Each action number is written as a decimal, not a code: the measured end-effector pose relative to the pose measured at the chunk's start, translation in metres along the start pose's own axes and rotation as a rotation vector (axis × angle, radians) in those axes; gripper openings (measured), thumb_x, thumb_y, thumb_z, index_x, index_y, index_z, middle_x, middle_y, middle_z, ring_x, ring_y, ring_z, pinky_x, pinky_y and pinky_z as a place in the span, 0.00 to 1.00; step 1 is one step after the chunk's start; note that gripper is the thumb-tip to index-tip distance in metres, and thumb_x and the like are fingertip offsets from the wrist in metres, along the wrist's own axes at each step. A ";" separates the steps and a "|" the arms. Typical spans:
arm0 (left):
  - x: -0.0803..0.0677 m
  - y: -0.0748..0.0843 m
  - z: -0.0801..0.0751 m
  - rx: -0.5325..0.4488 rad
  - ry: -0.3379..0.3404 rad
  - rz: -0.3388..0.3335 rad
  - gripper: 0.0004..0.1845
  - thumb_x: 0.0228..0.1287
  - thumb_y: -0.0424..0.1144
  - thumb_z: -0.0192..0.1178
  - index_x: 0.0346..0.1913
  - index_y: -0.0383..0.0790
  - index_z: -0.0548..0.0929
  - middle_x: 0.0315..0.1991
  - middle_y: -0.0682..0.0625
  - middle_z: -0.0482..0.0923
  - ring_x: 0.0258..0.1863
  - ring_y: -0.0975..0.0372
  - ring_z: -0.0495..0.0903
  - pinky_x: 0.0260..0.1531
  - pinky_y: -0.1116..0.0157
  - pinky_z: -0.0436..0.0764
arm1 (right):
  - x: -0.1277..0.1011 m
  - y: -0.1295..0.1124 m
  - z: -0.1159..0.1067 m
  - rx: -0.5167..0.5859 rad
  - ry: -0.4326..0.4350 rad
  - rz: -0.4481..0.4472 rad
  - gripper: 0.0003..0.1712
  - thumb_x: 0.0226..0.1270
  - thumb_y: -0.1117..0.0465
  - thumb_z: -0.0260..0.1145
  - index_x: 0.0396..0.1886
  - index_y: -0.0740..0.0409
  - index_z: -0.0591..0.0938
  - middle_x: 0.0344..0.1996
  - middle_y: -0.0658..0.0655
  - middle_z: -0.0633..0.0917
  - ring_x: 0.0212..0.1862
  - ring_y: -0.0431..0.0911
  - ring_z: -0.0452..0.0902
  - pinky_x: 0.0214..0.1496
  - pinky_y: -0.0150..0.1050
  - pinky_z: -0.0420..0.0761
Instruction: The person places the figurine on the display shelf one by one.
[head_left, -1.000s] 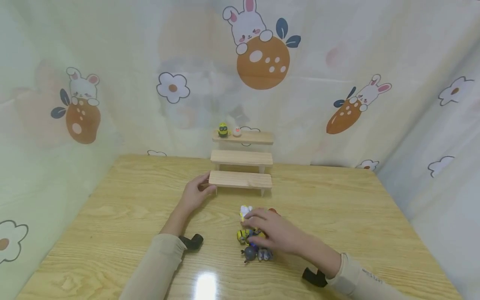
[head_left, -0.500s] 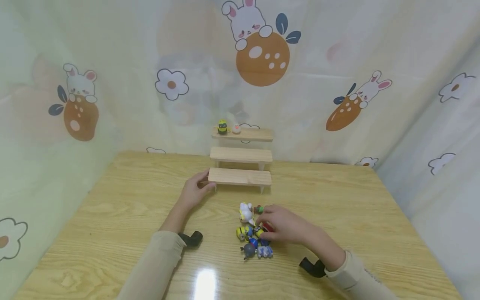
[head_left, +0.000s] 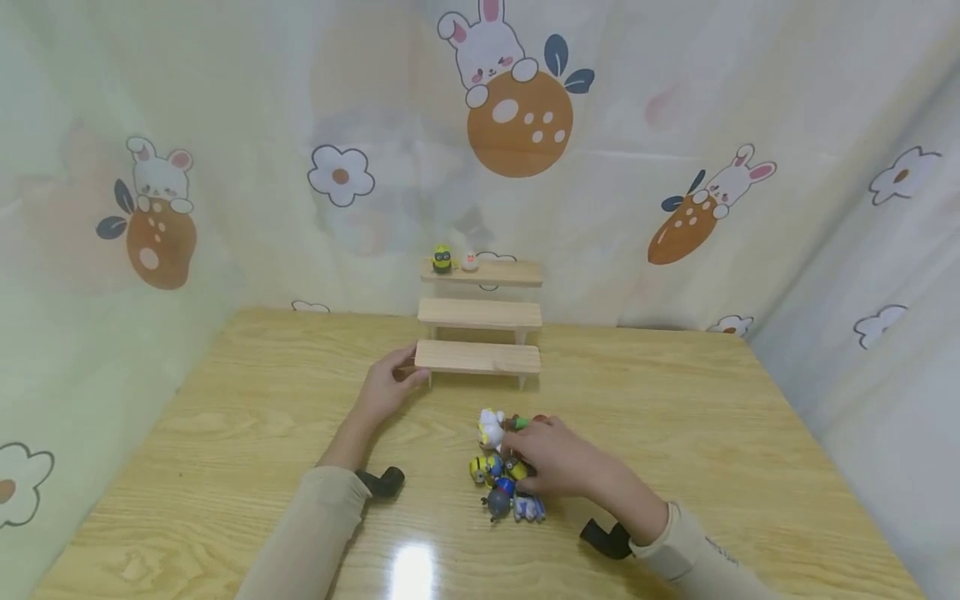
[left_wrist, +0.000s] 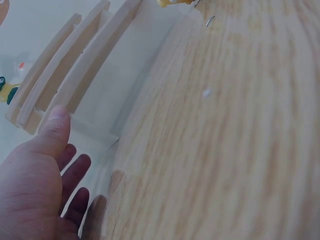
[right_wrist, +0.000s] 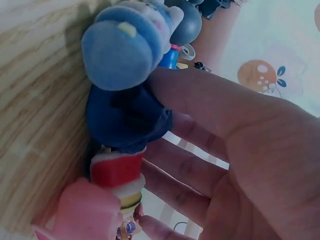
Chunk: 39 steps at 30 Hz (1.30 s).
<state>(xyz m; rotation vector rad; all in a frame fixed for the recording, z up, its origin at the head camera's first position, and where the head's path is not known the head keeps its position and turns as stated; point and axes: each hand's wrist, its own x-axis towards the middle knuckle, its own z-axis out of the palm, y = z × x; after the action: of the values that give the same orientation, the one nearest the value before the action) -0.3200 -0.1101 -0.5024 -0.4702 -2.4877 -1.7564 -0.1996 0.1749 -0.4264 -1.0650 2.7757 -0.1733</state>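
Note:
My left hand [head_left: 386,390] holds the left end of the lowest step of a small three-step wooden display shelf [head_left: 477,357]. The left wrist view shows its thumb against the step's edge and the other visible fingers loosely bent below. My right hand [head_left: 558,458] reaches over a cluster of toy figures. Its fingers surround a dark-blue figure [right_wrist: 127,120] beside a light-blue one [right_wrist: 117,52] and a red-and-white one [right_wrist: 117,170]; whether they press on it is unclear. Near it lie a white figure [head_left: 491,431], a yellow minion [head_left: 482,469] and a dark grey round-headed figure [head_left: 498,503].
A yellow-and-black minion [head_left: 442,260] and a small white figure [head_left: 469,262] stand on the left of the top step. A pink figure [right_wrist: 82,210] lies by the right hand. The wooden table [head_left: 247,433] meets a printed curtain [head_left: 247,208] behind.
My right hand moves a little within the cluster; its fingers reach from over the white figure, toward the red one, then back over the minion. The left hand stays at the shelf.

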 end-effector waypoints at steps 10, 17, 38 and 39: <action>-0.001 -0.003 0.001 0.002 0.001 -0.007 0.35 0.61 0.43 0.64 0.69 0.40 0.65 0.60 0.40 0.74 0.55 0.49 0.79 0.57 0.55 0.77 | -0.003 0.005 -0.003 0.218 0.085 -0.037 0.17 0.60 0.57 0.68 0.48 0.47 0.76 0.30 0.43 0.75 0.30 0.37 0.66 0.44 0.41 0.73; 0.000 -0.006 0.002 -0.014 -0.017 -0.030 0.34 0.62 0.38 0.63 0.70 0.38 0.64 0.60 0.38 0.73 0.55 0.47 0.78 0.55 0.55 0.78 | -0.002 0.012 -0.014 0.413 0.179 -0.002 0.22 0.65 0.57 0.66 0.57 0.54 0.75 0.48 0.50 0.80 0.43 0.40 0.78 0.45 0.34 0.79; -0.001 0.008 0.000 -0.006 -0.011 -0.010 0.34 0.61 0.43 0.64 0.69 0.41 0.65 0.59 0.40 0.74 0.55 0.49 0.79 0.52 0.58 0.80 | 0.028 0.030 -0.038 0.639 0.451 0.078 0.13 0.71 0.61 0.58 0.52 0.55 0.79 0.52 0.55 0.80 0.49 0.49 0.81 0.45 0.41 0.82; -0.001 0.008 0.000 -0.002 -0.011 -0.018 0.34 0.62 0.42 0.64 0.70 0.41 0.65 0.59 0.40 0.74 0.55 0.49 0.79 0.52 0.57 0.80 | 0.030 0.030 -0.041 0.652 0.450 0.084 0.13 0.71 0.61 0.58 0.53 0.55 0.79 0.53 0.56 0.80 0.48 0.49 0.81 0.43 0.40 0.82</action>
<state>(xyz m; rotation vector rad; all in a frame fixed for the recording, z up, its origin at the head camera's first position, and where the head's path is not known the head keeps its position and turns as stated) -0.3171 -0.1075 -0.4952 -0.4608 -2.5054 -1.7674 -0.2492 0.1791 -0.3947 -0.7977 2.7561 -1.3403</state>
